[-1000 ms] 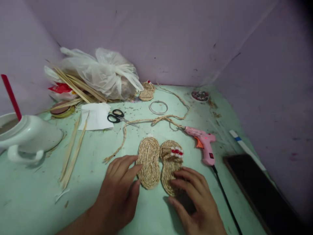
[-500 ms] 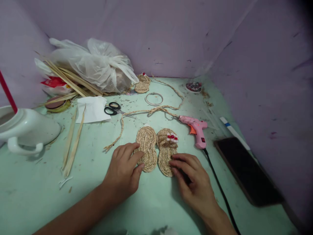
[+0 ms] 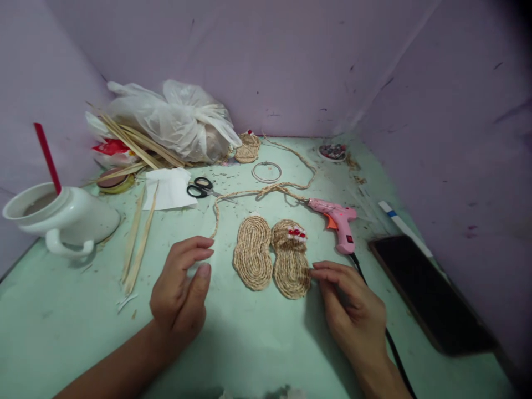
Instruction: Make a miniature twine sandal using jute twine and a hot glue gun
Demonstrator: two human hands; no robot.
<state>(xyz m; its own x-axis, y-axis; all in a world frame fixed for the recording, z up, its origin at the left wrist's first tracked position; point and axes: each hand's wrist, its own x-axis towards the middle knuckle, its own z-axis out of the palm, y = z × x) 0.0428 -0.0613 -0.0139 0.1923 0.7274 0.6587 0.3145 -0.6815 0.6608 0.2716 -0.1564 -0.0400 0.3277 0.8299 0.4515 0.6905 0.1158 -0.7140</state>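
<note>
Two small soles of coiled braided straw lie flat, side by side, on the green tabletop. The left sole [image 3: 252, 255] is plain. Across the upper part of the right one, a miniature slipper [image 3: 292, 271], runs a strap with red and white beads [image 3: 296, 233]. My left hand [image 3: 183, 282] is raised left of the plain sole, apart from it, thumb and fingers spread with nothing between them. Beside the slipper's right edge is my right hand [image 3: 349, 305], its fingers extended and the fingertips at or very near that edge, holding nothing.
A pink glue gun [image 3: 336, 219] lies right, its cord running forward past a phone [image 3: 432, 293]. Behind are a braided straw cord [image 3: 245, 192], scissors [image 3: 203, 188] and a metal ring [image 3: 266, 172]. Left stand a white mug [image 3: 78, 213] and plastic bag [image 3: 174, 119].
My left hand has let go of the plain sole and moved left, away from it. My right hand has drawn slightly right from the slipper. The view has shifted a little.
</note>
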